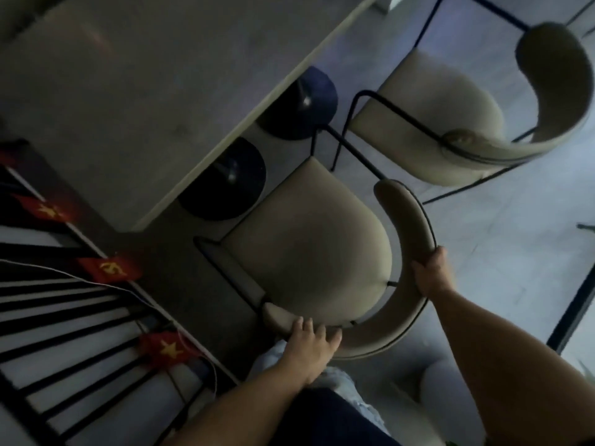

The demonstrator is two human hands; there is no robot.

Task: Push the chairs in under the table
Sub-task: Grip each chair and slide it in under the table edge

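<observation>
Left hand point(310, 341) flat, fingers spread on near beige chair point(309, 239) backrest; right hand point(431, 272) fingers wrapped round same backrest. Second chair point(428, 114) beside it, both clear of grey table point(135, 91) edge.

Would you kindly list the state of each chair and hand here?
Near chair: pulled out, seat clear of the table edge.
Far chair: pulled out too.
Left hand: resting on the near chair's backrest end.
Right hand: gripping the curved backrest.
</observation>
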